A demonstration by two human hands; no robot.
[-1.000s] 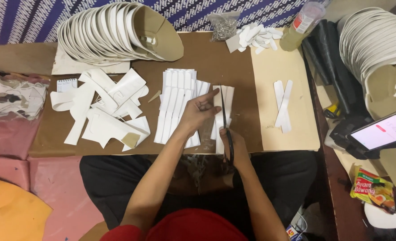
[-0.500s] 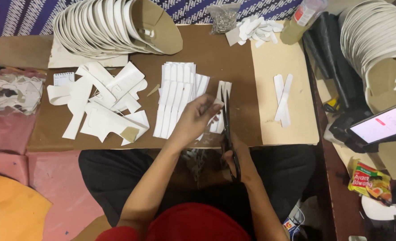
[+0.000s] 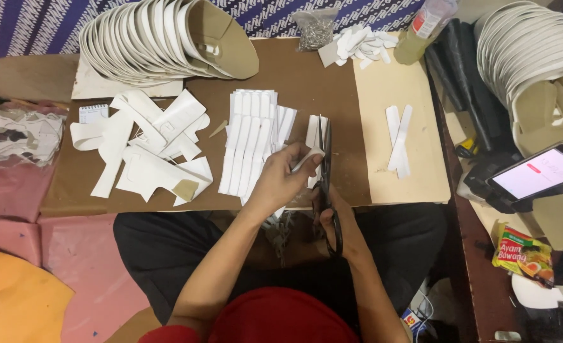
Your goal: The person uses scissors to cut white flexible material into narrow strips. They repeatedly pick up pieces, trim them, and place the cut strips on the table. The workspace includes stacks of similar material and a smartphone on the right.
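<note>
My left hand pinches a narrow white strip at the front of the brown table. My right hand grips black scissors, whose blades point away from me along the strip's right side. Just left of the strip lies a neat row of cut white strips. Two more white strips rest on a pale card sheet to the right.
A fan of stacked white curved pieces fills the back left; a second stack is at the right. Loose white offcuts, a bag of small metal parts, a bottle, a lit phone and a snack packet surround me.
The scissors have come up onto the strip, and my left hand has shifted its pinch lower on the strip. The view has tilted slightly.
</note>
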